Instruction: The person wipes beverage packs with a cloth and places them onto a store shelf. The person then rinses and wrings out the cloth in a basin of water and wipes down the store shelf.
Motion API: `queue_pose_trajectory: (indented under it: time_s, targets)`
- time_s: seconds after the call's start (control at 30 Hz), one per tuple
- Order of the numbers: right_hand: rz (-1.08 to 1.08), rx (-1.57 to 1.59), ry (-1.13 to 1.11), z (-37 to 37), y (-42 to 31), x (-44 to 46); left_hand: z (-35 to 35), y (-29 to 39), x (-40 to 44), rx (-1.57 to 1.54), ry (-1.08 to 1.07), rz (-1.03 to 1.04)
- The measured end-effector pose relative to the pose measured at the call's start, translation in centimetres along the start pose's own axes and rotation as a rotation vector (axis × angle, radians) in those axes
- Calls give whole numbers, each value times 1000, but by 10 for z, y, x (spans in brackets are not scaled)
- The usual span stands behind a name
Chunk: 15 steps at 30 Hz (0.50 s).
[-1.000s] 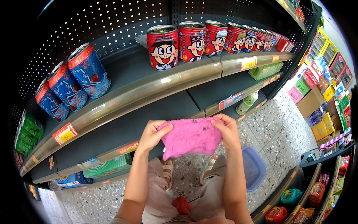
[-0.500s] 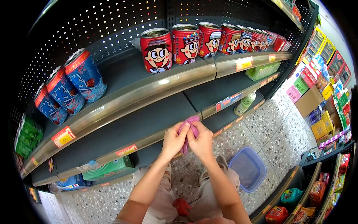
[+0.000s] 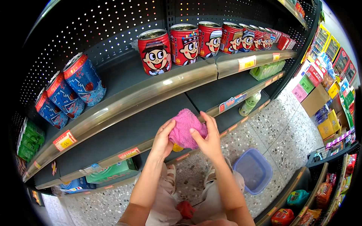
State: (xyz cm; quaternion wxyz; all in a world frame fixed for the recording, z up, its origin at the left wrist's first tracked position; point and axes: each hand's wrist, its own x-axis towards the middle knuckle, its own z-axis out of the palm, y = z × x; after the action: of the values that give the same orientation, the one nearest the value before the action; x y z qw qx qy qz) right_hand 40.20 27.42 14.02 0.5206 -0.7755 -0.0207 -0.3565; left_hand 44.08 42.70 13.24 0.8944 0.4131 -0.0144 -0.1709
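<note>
In the middle of the frame I have the pink cloth [image 3: 185, 127] bunched between both hands. My left grip [image 3: 163, 138] is closed around its left side, and my right grip [image 3: 209, 138] pinches its right, thumb laid across the front. The wad is nearly as tall as it is wide, so I cannot tell a long axis; its blunt peak points to the top of the frame. Behind it the lower shelf [image 3: 147, 122] runs slantwise from lower left to upper right, its lip partly hidden by cloth and hands. Farther up, red cans [image 3: 155, 54] line the upper shelf [image 3: 120, 71], with blue cans [image 3: 85, 79] at left. A green-labelled bottle [image 3: 249, 104] stands right of centre, and a bluish plastic tub [image 3: 253, 171] sits on the floor [image 3: 277, 132] at lower right.
</note>
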Motion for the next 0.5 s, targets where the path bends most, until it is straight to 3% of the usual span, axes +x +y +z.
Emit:
queue_pose_trajectory:
  time_s: [0.1, 0.17, 0.27, 0.4, 0.5]
  targets:
    - [407, 374, -399, -12, 16, 0, -10, 5, -1, 53, -57, -36]
    - [359, 305, -439, -17, 13, -1, -14, 16, -4, 163, -115, -77]
    - [338, 258, -502, -19, 9, -2, -13, 30, -9, 511, -344, 31]
    - [426, 308, -555, -22, 4, -1, -18, 19, -4, 607, -227, 73]
    - [400, 426, -495, -27, 2, 5, -17, 18, -4, 385, -91, 145]
